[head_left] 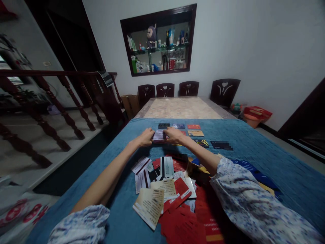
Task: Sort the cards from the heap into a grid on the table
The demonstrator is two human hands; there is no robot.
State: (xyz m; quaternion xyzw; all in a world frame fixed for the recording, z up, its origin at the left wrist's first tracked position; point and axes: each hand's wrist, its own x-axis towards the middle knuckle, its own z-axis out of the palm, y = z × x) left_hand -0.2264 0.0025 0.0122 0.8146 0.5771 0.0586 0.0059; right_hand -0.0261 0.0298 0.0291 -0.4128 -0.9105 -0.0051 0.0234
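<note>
A pale lilac card lies in the middle of the cloth, with what look like other cards under it. My left hand has curled fingers at its left edge, and my right hand grips the opposite edge, partly covering a red card. Around them are laid a black card, a dark blue card, an orange-red card, a yellow card and a black-and-yellow card. Nearer me spreads a loose pile of cards, with cream cards, a striped card and many red cards.
A blue cloth covers the near part of the table. Blue cards lie by my right sleeve. Dark chairs stand beyond, a wooden railing runs at left, and plastic bags sit at lower left.
</note>
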